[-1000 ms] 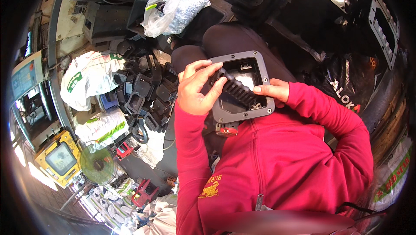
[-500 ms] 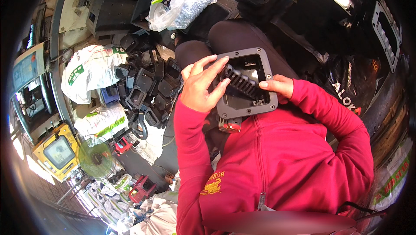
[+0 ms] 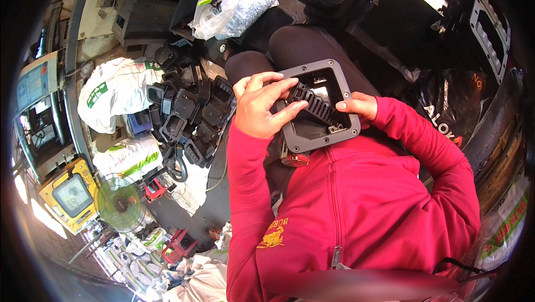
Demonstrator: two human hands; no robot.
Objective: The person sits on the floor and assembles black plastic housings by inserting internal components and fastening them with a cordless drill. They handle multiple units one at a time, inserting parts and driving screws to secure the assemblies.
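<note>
A black rectangular housing [image 3: 320, 143] with a thick rim, rounded corners and screw holes lies tilted over my lap. Across its opening slants a black ribbed bar [image 3: 315, 107]. My left hand [image 3: 259, 106] pinches the upper left end of this bar between thumb and fingers, beside the housing's left rim. On the opposite side, my right hand [image 3: 361, 107] grips the right rim, thumb on top and fingers hidden underneath. Below the housing's lower left corner shows a red and dark tool [image 3: 294, 159], mostly covered.
Many black housings [image 3: 186, 101] are heaped at the left beside white sacks [image 3: 117, 93]. A clear plastic bag [image 3: 248, 15] of small parts stands ahead. A green fan [image 3: 118, 203] and a yellow scale [image 3: 72, 193] are at lower left. Black frames [image 3: 490, 40] hang at far right.
The housing has shifted slightly right, along with my right hand. My left thumb and fingers have moved a little along the ribbed bar, still pinching its upper end.
</note>
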